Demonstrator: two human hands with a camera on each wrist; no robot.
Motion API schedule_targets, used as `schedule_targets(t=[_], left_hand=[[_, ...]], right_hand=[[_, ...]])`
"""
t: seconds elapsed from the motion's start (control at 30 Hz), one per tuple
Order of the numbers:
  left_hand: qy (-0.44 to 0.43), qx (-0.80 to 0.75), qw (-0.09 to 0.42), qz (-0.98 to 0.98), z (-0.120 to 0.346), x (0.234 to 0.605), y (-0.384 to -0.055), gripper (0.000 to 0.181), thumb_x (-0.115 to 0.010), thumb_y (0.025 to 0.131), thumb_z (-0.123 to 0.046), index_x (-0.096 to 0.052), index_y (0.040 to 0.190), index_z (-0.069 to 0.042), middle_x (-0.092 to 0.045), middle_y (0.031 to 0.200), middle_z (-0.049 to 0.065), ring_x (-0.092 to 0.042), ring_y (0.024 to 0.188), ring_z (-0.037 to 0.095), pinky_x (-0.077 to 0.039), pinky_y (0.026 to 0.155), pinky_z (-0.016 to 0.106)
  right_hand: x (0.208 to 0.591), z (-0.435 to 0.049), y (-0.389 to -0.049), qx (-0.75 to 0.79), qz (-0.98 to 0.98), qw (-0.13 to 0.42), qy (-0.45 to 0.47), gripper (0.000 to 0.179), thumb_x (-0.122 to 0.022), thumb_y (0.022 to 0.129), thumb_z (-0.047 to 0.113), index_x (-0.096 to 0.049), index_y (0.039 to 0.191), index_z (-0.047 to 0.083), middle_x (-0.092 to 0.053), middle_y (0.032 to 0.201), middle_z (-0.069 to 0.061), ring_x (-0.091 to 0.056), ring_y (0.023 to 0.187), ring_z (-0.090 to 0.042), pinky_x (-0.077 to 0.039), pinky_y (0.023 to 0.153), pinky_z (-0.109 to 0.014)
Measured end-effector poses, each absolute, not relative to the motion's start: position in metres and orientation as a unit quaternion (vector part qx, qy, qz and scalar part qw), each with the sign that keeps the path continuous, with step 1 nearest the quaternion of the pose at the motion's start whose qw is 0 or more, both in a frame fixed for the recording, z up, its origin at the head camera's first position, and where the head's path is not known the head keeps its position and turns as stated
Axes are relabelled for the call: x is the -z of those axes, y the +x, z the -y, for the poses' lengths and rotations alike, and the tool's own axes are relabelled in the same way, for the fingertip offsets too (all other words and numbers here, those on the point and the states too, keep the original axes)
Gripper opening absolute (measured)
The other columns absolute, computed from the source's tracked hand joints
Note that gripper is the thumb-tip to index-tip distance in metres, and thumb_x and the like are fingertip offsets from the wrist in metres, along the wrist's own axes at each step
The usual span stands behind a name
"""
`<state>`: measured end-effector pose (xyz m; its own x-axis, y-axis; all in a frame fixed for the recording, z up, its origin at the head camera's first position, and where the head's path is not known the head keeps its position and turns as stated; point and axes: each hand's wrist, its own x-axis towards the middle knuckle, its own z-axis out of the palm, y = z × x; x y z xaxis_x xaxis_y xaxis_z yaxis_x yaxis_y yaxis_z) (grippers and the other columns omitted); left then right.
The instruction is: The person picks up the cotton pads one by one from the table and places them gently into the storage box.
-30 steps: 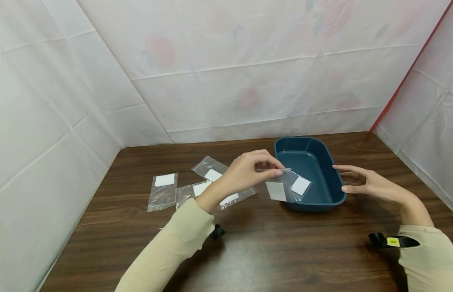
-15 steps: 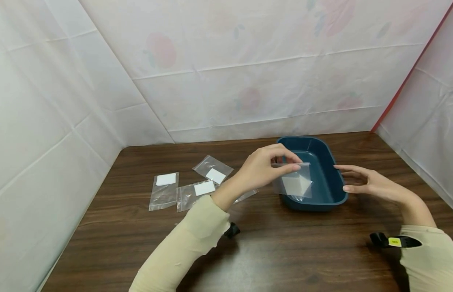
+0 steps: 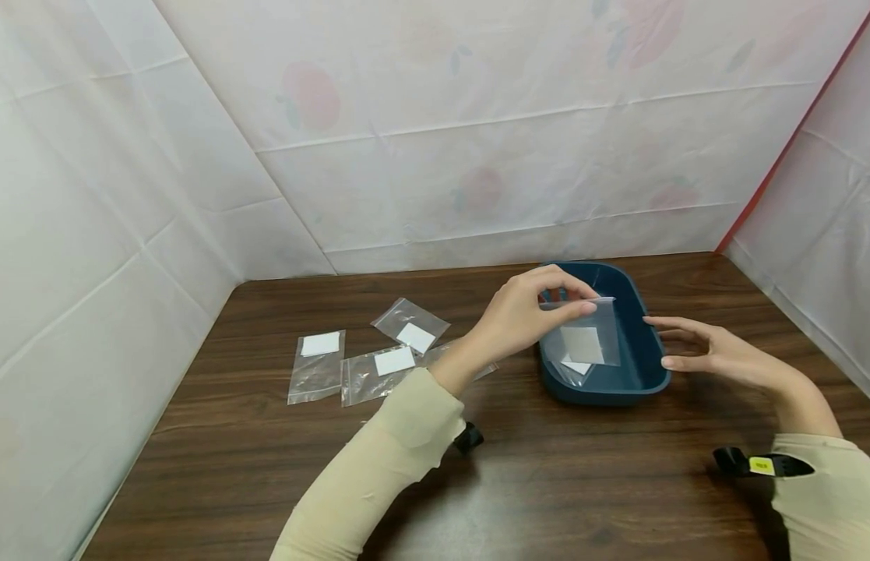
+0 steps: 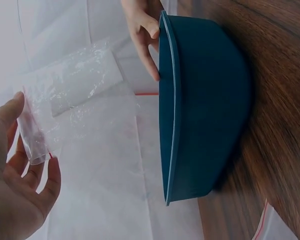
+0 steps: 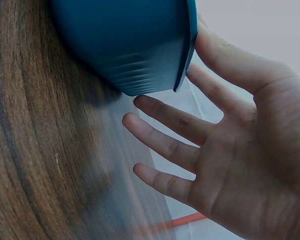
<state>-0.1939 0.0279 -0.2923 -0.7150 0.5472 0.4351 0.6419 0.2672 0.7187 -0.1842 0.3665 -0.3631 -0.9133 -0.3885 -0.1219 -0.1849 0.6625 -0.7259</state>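
Observation:
My left hand (image 3: 524, 310) pinches a clear zip bag (image 3: 604, 327) by its top edge, with a white card inside it. The bag hangs over the blue plastic bin (image 3: 643, 335). Below it in the bin lies another clear bag (image 3: 573, 374) with a white card, partly covered by the held one. In the left wrist view the held bag (image 4: 82, 82) is above the bin's rim (image 4: 176, 115). My right hand (image 3: 722, 354) touches the bin's right rim with thumb and index finger, the other fingers extended and apart, as the right wrist view shows.
Left of the bin, several zip bags with white cards lie on the brown wooden table (image 3: 547, 483): one bag (image 3: 317, 374) at the far left, one bag (image 3: 406, 315) behind, and overlapping ones (image 3: 361, 378) nearer. White patterned cloth (image 3: 420, 156) encloses the table's back and sides.
My left hand has moved right and slightly away, carrying the zip bag from the bin's left edge to over its inside. My right hand has stayed at the rim.

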Motion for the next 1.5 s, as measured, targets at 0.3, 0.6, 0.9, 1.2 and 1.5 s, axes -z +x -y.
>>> schedule_targets(t=[0.3,0.6,0.9,1.2,1.5], left_hand=[[-0.377,0.485,0.056,0.787,-0.042,0.295,-0.196,0.017,-0.071,0.093,-0.028,-0.075,0.107,-0.020,-0.060,0.093,-0.014,-0.053,0.087,0.002,-0.047,0.073,0.019],[-0.364,0.501,0.034,0.784,-0.052,0.304,-0.198,0.017,-0.070,0.094,-0.031,-0.075,0.108,-0.022,-0.061,0.096,-0.016,-0.052,0.091,0.001,-0.048,0.074,0.019],[-0.350,0.496,0.026,0.794,-0.061,0.313,-0.200,0.018,-0.070,0.094,-0.031,-0.075,0.108,-0.021,-0.060,0.094,-0.015,-0.052,0.091,0.000,-0.047,0.073,0.017],[-0.338,0.483,0.017,0.808,-0.068,0.325,-0.201,0.019,-0.069,0.094,-0.033,-0.075,0.109,-0.022,-0.059,0.094,-0.016,-0.051,0.093,-0.001,-0.046,0.076,0.015],[-0.324,0.478,-0.011,0.816,-0.073,0.336,-0.201,0.018,-0.069,0.094,-0.035,-0.075,0.108,-0.024,-0.059,0.093,-0.017,-0.052,0.091,0.000,-0.046,0.073,0.016]], right_hand=[[0.363,-0.369,-0.183,0.381,-0.901,0.144,-0.151,0.067,-0.065,0.097,0.029,-0.033,0.154,0.010,-0.037,0.149,-0.029,-0.039,0.130,-0.051,-0.040,0.088,-0.071],[0.363,-0.369,-0.183,0.387,-0.898,0.149,-0.148,0.068,-0.065,0.097,0.028,-0.032,0.154,0.009,-0.037,0.148,-0.030,-0.038,0.131,-0.050,-0.040,0.089,-0.069],[0.363,-0.369,-0.183,0.382,-0.899,0.147,-0.155,0.068,-0.065,0.098,0.028,-0.032,0.154,0.008,-0.037,0.148,-0.031,-0.038,0.130,-0.052,-0.040,0.088,-0.071],[0.365,-0.370,-0.183,0.384,-0.898,0.141,-0.161,0.066,-0.065,0.097,0.026,-0.034,0.153,0.008,-0.037,0.148,-0.030,-0.038,0.130,-0.052,-0.040,0.088,-0.072],[0.364,-0.369,-0.183,0.379,-0.900,0.138,-0.164,0.066,-0.065,0.097,0.026,-0.034,0.153,0.008,-0.036,0.149,-0.030,-0.038,0.129,-0.052,-0.041,0.087,-0.072]])
